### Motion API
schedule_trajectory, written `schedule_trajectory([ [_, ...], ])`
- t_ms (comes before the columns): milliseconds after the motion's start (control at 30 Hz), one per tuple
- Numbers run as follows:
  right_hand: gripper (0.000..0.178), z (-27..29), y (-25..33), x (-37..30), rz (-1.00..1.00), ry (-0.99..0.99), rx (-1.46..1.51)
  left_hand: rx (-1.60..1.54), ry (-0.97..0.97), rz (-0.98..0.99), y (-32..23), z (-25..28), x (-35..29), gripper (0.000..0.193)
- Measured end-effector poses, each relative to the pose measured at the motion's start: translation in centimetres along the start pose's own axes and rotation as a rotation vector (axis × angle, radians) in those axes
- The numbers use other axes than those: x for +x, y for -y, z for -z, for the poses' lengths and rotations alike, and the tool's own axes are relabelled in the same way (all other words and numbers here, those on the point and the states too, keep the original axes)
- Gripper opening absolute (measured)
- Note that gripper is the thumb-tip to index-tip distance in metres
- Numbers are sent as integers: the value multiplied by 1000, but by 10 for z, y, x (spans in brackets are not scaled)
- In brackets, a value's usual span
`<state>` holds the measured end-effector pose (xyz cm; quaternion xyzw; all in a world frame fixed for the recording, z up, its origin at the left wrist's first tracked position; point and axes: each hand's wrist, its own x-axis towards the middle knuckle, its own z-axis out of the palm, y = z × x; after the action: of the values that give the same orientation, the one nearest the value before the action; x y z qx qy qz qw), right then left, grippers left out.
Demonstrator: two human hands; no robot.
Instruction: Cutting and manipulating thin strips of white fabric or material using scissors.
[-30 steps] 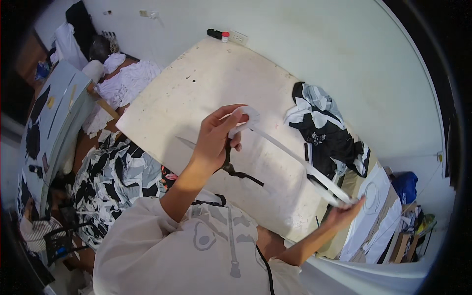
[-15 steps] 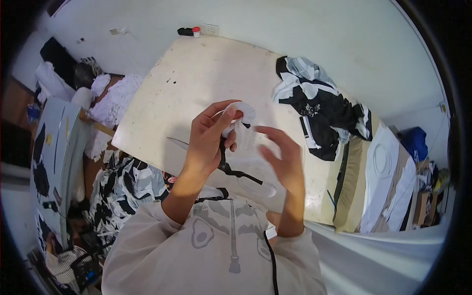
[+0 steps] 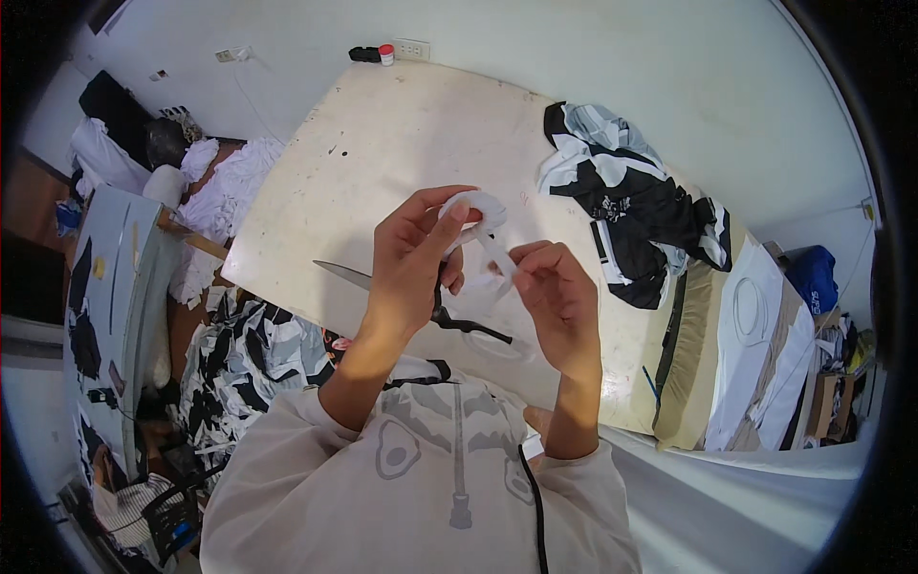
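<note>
My left hand (image 3: 413, 258) holds a small roll of white elastic strip (image 3: 481, 212) above the cream table (image 3: 382, 153), with the strip wound around its fingers. My right hand (image 3: 555, 287) pinches the loose end of the same strip just to the right of the roll. Black-handled scissors (image 3: 449, 316) lie on the table under my hands, their blade pointing left. A loop of white strip lies flat on the table below the scissors.
A black and white patterned garment (image 3: 631, 206) lies bunched at the table's right side. Stacked white fabric pieces (image 3: 755, 335) sit further right. Heaps of black and white cloth (image 3: 239, 364) and white cloth (image 3: 229, 187) lie on the floor at the left. A black and red item (image 3: 373, 53) stands at the far edge.
My right hand has come in from far right, where it held the strip stretched out, to just beside my left hand. The strip is now wound into a small roll.
</note>
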<state>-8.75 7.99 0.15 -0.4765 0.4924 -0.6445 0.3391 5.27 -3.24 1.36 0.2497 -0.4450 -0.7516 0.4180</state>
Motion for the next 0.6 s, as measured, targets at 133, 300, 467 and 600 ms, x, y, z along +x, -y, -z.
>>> schedule_trajectory([
  [133,9,0,16,-4,-135,-125,-134,56,32,-63,-2,-4,-1,30],
  [300,17,8,17,-6,-130,-146,-328,68,11,-88,-6,-2,-1,30],
  [467,25,5,12,-9,598,-328,-815,37,23,-123,-8,1,-2,30],
  [600,30,8,10,-23,731,-263,-826,41,21,-130,-12,-1,-4,29],
])
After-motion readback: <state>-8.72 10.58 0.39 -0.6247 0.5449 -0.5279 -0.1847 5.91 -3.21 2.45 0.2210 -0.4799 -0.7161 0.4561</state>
